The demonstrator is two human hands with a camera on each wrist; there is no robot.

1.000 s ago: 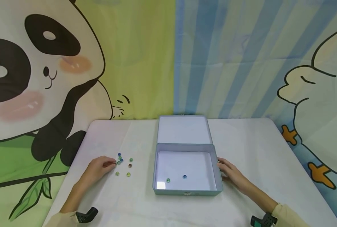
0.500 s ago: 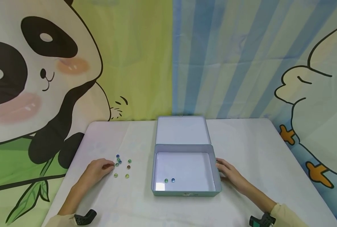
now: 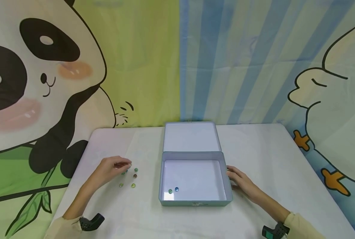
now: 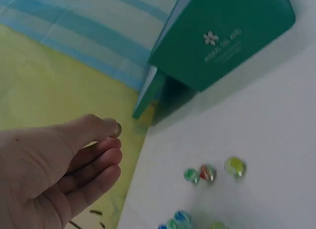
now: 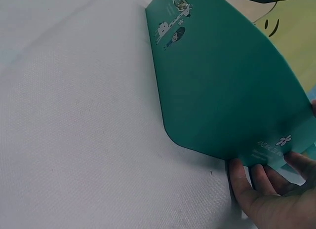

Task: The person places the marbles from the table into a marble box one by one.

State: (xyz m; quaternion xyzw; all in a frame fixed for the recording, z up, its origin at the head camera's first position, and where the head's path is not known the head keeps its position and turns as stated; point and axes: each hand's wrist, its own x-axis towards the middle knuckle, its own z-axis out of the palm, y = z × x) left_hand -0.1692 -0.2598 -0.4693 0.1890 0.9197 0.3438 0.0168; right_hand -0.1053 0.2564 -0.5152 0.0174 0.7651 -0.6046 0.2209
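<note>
My left hand [image 3: 114,167] is raised over the loose glass marbles on the table's left part. A small round marble [image 4: 117,130] shows at the tip of its thumb, pinched there, its colour unclear. Below lie a red-brown marble [image 4: 208,172], a green marble [image 4: 191,175], a yellow-green marble [image 4: 235,167] and several blue and green ones, partly hidden in the head view. My right hand [image 3: 244,186] touches the right wall of the open green tin box [image 3: 195,203] with relaxed fingers. Inside the tin, a green marble [image 3: 170,191] and a blue marble [image 3: 177,189] lie close together.
The tin's hinged lid [image 3: 192,136] is folded back towards the rear edge of the white-covered table [image 3: 255,146]. Behind stands a cloth backdrop [image 3: 147,66] with cartoon figures. Black wrist devices [image 3: 91,222] sit near both sleeves.
The blue marble in the tin has rolled left, up beside the green one. My left hand has lifted and moved right and away from me, with a marble. My right hand stays at the tin.
</note>
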